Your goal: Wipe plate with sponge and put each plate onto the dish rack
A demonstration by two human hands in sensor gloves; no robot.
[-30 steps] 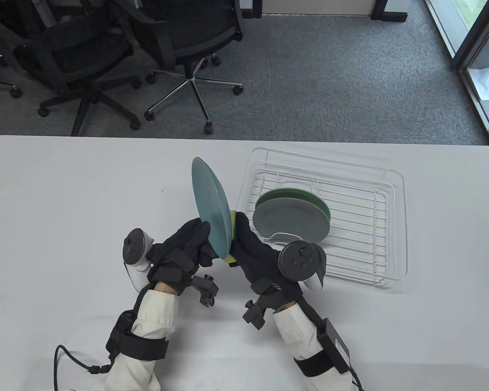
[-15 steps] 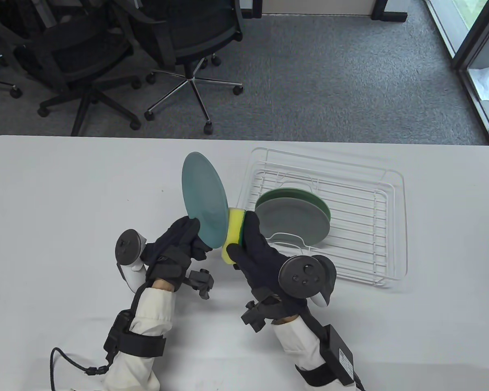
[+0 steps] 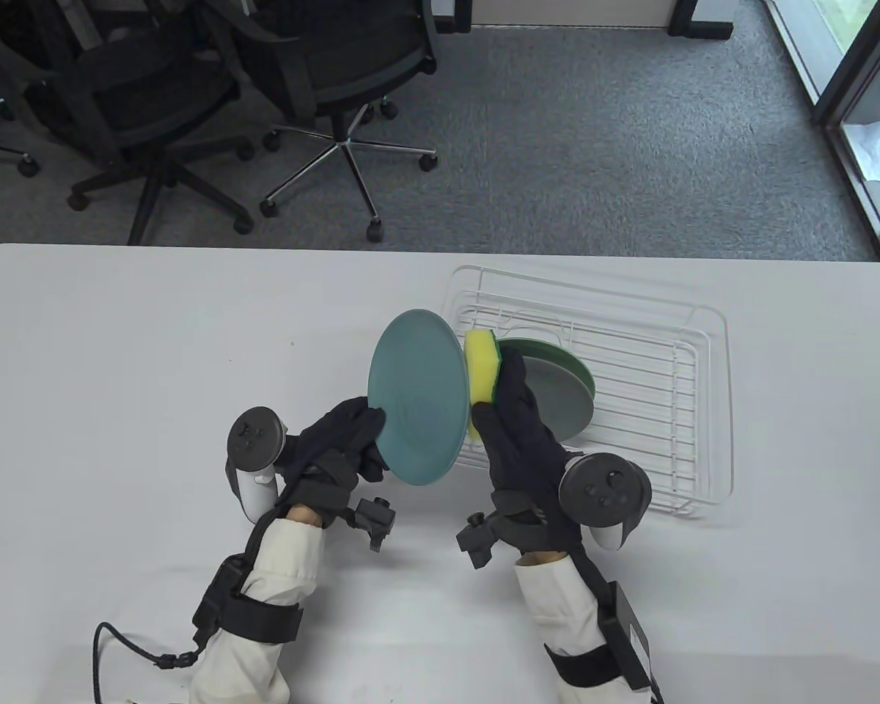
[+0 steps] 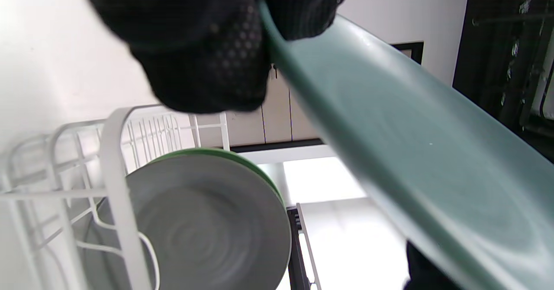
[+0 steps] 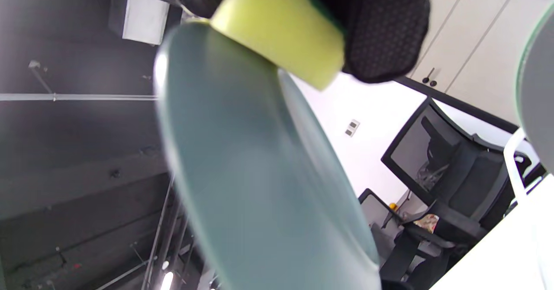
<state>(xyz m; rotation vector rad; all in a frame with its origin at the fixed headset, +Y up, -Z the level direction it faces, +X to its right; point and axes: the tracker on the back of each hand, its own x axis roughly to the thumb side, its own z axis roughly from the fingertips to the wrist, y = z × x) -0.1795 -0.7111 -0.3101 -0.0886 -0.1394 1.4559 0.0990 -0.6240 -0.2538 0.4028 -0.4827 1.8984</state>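
My left hand (image 3: 352, 436) grips the lower left rim of a teal plate (image 3: 416, 396), held upright above the table; its rim shows between the fingers (image 4: 203, 43) in the left wrist view. The right hand (image 3: 517, 425) holds a yellow sponge with a green back (image 3: 482, 364) against the plate's right, far side, near its upper edge. The same sponge (image 5: 281, 34) and teal plate (image 5: 242, 164) fill the right wrist view. A grey plate (image 3: 561, 400) and a green plate (image 3: 565, 359) behind it stand in the white wire dish rack (image 3: 693, 381).
The rack sits on the right half of the white table (image 3: 117, 345), its right half holding nothing. Black office chairs (image 3: 337, 81) stand on the grey carpet beyond the table's far edge. A glass door (image 3: 865, 88) is at the far right.
Both hands have moved right toward the rack. The teal plate has turned so more of its face shows. The sponge has slid from the plate's lower edge up to its upper right edge.
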